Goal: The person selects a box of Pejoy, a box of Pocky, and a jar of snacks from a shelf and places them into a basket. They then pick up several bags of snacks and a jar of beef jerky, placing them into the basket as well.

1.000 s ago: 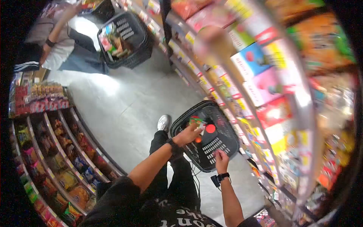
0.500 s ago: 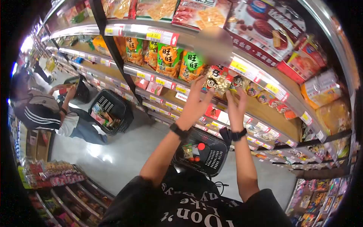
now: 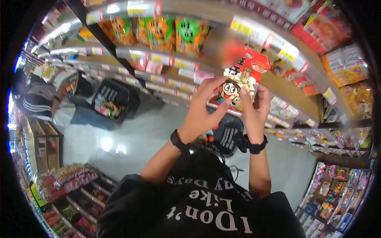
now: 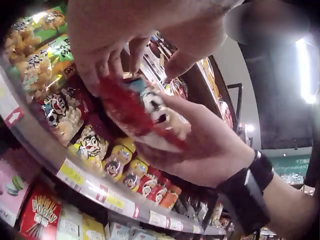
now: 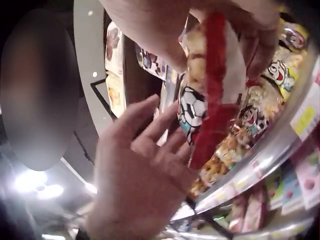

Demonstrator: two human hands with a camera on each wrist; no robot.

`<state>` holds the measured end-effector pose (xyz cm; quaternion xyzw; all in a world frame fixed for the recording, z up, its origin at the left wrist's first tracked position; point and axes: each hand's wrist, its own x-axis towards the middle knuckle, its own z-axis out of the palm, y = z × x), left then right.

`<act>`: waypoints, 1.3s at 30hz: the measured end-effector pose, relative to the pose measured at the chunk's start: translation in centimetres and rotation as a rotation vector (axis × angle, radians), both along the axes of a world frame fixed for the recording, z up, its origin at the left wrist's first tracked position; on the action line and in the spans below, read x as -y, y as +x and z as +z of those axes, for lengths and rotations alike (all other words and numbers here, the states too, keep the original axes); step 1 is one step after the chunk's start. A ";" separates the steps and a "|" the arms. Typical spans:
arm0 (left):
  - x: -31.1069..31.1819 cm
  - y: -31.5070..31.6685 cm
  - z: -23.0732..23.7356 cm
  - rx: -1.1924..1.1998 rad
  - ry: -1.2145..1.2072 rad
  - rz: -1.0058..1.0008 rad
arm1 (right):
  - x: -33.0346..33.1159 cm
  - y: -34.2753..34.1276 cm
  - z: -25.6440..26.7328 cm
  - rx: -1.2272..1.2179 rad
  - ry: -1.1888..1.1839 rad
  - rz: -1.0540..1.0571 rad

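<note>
A red snack bag (image 3: 254, 63) with a cartoon face is held up between both hands in front of the shelf. The left hand (image 3: 202, 109) holds its left side, thumb over the front. On the lower right, the right hand (image 3: 254, 109) grips it with the thumb across the front. In the left wrist view the bag (image 4: 150, 112) lies against the right palm (image 4: 210, 137), while fingers of the left hand (image 4: 100, 40) reach over it. The right wrist view shows the bag (image 5: 217, 85) edge-on, between the right hand (image 5: 155, 30) and left hand (image 5: 142, 175).
Shelves hold orange-green snack bags (image 3: 158, 33) and similar cartoon bags (image 4: 62, 112). Below the hands stands a black basket (image 3: 230, 135) with items inside. Another person (image 3: 37, 99) is at the left beside a second basket (image 3: 115, 95). Low bins (image 3: 85, 202) line the lower left.
The head view has turned from the floor basket up to the shelf. Both hands have gone from the basket to the shelf, and the cartoon bag has come off it towards the body.
</note>
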<state>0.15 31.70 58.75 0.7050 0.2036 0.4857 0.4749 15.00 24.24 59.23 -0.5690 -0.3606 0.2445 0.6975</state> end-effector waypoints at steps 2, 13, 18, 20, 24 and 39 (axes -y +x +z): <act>2.1 -0.8 -1.9 0.018 -0.059 -0.011 | 3.2 -1.1 -0.1 -0.207 -0.122 0.050; 11.7 -4.2 -23.9 -0.367 -0.896 -0.050 | 12.1 0.5 -25.1 -0.260 -0.707 0.456; 15.0 -1.9 -43.6 -0.718 -0.888 0.025 | 15.0 2.1 -47.4 -0.058 -1.020 0.632; 15.9 -0.7 -52.9 -0.739 -0.711 0.118 | 15.3 3.0 -57.8 -0.021 -0.961 0.593; 13.6 1.7 -66.0 -0.700 -0.829 0.200 | 11.9 3.3 -70.9 0.125 -0.889 0.636; 11.3 2.9 -75.5 -0.847 -0.980 0.062 | 14.5 4.5 -83.7 0.629 -0.946 0.636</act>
